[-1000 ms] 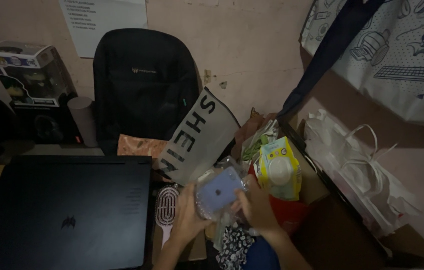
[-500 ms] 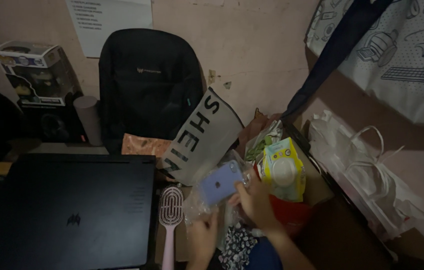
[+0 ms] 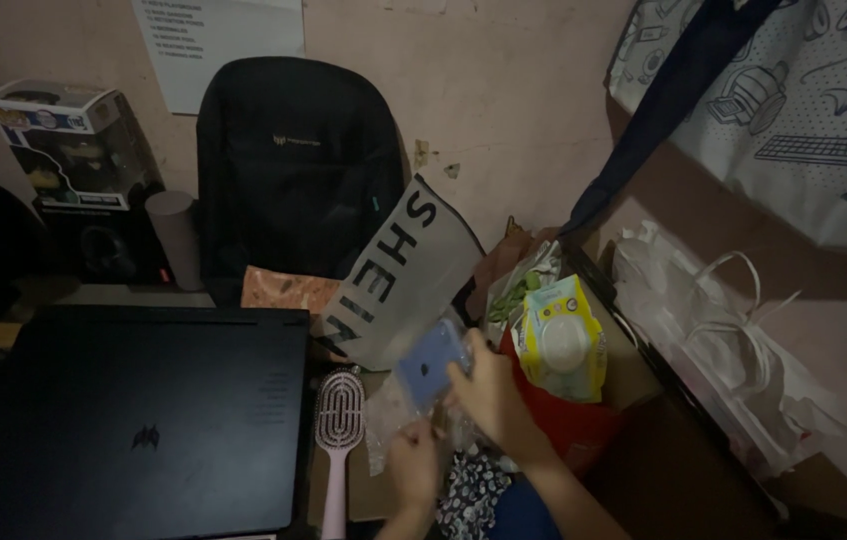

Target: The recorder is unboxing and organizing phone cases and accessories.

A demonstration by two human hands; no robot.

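Nearest the camera, the left hand has dropped low toward the bottom edge; a second ago it was up at the phone, cupping it together with the right. Its fingers are now pinched on the lower edge of a clear plastic wrapper, which hangs slack between the two hands.

Just above it, the right hand has taken over the blue phone alone: fingers curled over its right end, thumb underneath, a closed grip. The phone sits tilted, camera end toward the upper right, and is now mostly out of the wrapper, where earlier the plastic was bunched around it. Judgement: the phone is being drawn out of its sleeve, and the pull is nearly complete.

Beside the left hand a pink hairbrush lies flat, touching the edge of a closed black laptop. To the right of the phone a yellow wipes pack stands on a red item. Behind, a grey pouch with black lettering leans on a black backpack. A boxed figurine stands far left; white plastic bags are far right.
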